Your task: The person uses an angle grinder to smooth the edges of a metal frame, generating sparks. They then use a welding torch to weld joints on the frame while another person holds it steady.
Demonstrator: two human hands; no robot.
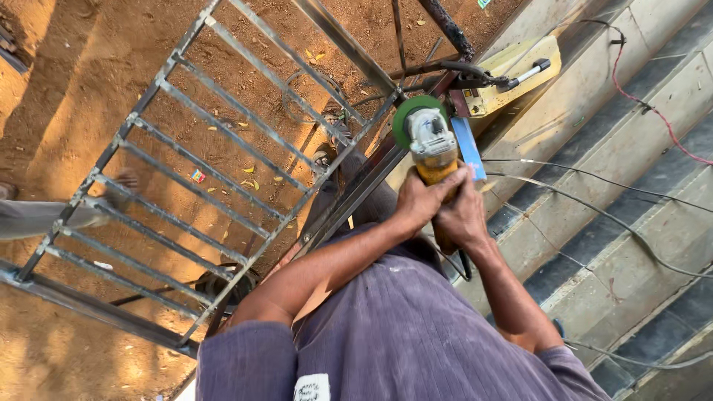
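Both my hands grip a yellow angle grinder (pixel 434 152) with a green disc guard (pixel 407 111). My left hand (pixel 418 200) wraps its body from the left. My right hand (pixel 464 217) holds the rear of the body from the right. The grinder's head sits at the edge of a grey metal grille frame (pixel 208 171) made of parallel bars, next to a dark angled steel bar (pixel 356 197). My purple shirt fills the lower middle.
A yellow welding machine (pixel 512 74) stands on concrete steps (pixel 631 148) at the upper right, with red and grey cables trailing across them. Brown dirt ground lies under the grille. Another person's leg and foot (pixel 44 215) show at the left edge.
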